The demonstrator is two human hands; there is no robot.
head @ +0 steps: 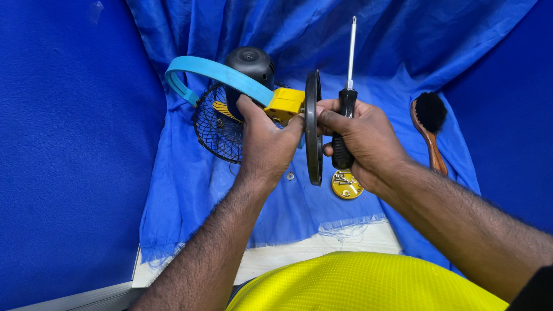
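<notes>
Left hand (266, 144) grips yellow block (284, 104) of small fan (230, 109), held up over blue cloth (190, 173). Right hand (363, 141) holds black screwdriver (347, 98), tip up, and pinches black round disc (313, 126). Yellow cap (347, 185) with screws just below. Brush (429, 129) far right on cloth.

Wooden-handled brush with black bristles (429, 129) near the right edge of the crumpled blue cloth (190, 173), round yellow dish holding screws (347, 185) near the cloth's frayed front edge, small washer (290, 176) just left of it, pale wooden tabletop (299, 253) beneath
</notes>
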